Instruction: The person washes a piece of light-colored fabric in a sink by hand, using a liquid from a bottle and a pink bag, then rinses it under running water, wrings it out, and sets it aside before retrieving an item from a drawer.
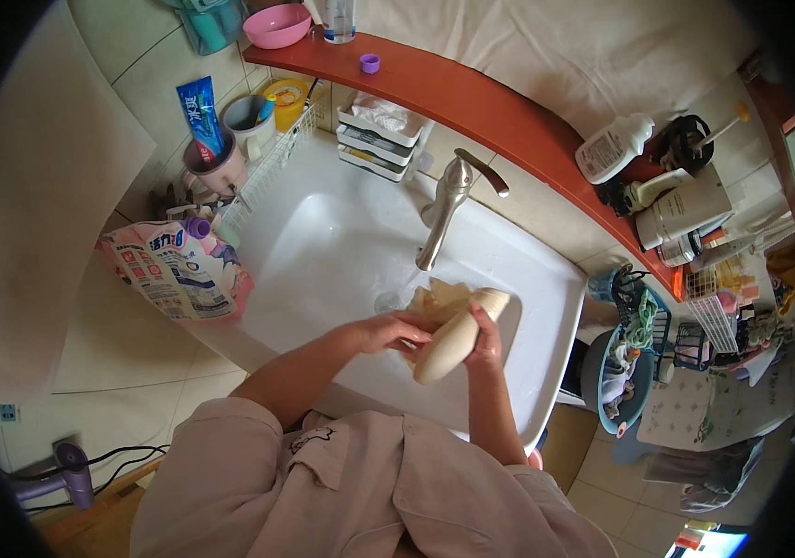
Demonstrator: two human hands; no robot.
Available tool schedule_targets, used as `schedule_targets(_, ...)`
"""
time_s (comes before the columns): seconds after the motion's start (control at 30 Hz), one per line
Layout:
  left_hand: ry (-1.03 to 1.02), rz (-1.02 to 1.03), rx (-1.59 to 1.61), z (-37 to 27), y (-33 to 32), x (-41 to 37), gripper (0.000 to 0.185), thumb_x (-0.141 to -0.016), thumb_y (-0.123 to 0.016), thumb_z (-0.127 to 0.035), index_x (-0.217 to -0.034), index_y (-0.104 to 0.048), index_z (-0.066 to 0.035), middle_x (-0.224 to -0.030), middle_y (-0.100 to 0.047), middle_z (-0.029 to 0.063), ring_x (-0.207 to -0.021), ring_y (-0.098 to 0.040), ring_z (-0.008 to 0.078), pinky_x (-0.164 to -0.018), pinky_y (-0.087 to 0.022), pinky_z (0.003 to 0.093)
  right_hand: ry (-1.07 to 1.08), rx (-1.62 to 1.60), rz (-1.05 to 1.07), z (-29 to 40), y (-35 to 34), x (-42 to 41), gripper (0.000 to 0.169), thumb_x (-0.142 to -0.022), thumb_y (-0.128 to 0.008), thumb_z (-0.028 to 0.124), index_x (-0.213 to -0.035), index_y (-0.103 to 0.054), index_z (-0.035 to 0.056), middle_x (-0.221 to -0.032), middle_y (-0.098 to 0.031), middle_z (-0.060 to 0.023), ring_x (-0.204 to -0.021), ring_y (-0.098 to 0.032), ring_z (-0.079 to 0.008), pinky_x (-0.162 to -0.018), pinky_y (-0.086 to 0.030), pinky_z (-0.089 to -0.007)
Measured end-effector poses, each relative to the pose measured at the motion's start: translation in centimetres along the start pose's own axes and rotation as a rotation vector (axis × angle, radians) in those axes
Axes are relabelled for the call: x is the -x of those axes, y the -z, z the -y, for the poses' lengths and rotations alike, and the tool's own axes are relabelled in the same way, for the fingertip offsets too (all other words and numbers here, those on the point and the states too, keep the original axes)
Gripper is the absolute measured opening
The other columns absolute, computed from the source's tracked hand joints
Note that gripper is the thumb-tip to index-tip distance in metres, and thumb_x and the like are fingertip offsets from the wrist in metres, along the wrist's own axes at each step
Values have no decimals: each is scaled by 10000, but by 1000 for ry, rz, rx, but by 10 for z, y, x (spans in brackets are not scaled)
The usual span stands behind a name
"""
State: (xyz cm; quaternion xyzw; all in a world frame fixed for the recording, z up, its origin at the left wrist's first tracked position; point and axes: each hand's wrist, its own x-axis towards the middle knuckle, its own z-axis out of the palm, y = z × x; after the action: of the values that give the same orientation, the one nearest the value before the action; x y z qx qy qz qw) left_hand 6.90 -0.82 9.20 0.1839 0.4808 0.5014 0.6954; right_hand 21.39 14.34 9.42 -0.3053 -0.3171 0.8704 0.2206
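A cream-coloured padded garment [447,345], apparently a bra with moulded cups and a scalloped edge, is held over the white washbasin [341,279]. My right hand [484,336] grips the smooth cup from its right side, thumb towards the top. On the other side, my left hand [394,333] has its fingers against the inner, scalloped part, and the fingertips are partly hidden by the cloth. Just beyond the garment stands a brushed-metal tap [442,209], its spout pointing down at it. Water seems to run below the spout.
A detergent refill pouch [181,268] with a purple cap leans at the basin's left rim. Cups with a toothpaste tube [202,118] stand behind it. Above the tap runs a red shelf [467,91] with bottles. To the right is a blue basin [620,383] of clothes.
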Motion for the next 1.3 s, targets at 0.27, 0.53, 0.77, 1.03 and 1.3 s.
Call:
schedule_targets(0.27, 62, -604, -1378, 61, 54, -29, 273, -789, -507, -135, -1020, -652, -128, -1167, -463, 128, -1105, -443, 302, -873, -423, 412, 254, 293, -175, 53, -17, 14, 606, -672, -755, 130, -1158, -430, -28, -1027, -539, -140, -920, -552, -256, -769, -493, -413)
schedule_targets(0.53, 219, -499, -744, 78, 73, -84, 620, -792, -490, -557, -1207, -518, -97, -1268, -422, 206, -953, -531, 395, -784, -430, 534, 364, 289, -92, 43, -23, 8, 601, -668, -766, 146, -1140, -437, -27, -1018, -538, -106, -899, -542, -216, -799, -460, -354)
schedule_targets(0.77, 68, 109, 854, -17, -62, -4, 934, -713, -406, -792, -1338, -332, -102, -1256, -461, 167, -1002, -545, 398, -858, -432, 542, 575, 498, -139, 31, -36, 30, 559, -624, -793, 236, -1022, -493, -16, -920, -554, -80, -825, -543, -178, -757, -456, -316)
schedule_targets(1.03, -155, 65, 831, -31, -60, -23, 508, -813, -577, -522, -952, -573, -33, -928, -615, 93, -821, -621, 195, -718, -521, 313, 404, 427, 166, 27, -38, 67, 604, -621, -772, 269, -1070, -486, -15, -957, -561, -95, -867, -560, -206, -788, -457, -337)
schedule_targets(1.3, -575, -607, 214, -39, -99, -2, 224, -814, -615, -111, -616, -515, -75, -574, -519, -12, -497, -470, 69, -485, -405, 260, 232, 1, 79, -2, -35, 56, 470, -820, -566, 296, -1151, -454, -18, -1066, -543, -139, -964, -555, -253, -852, -454, -377)
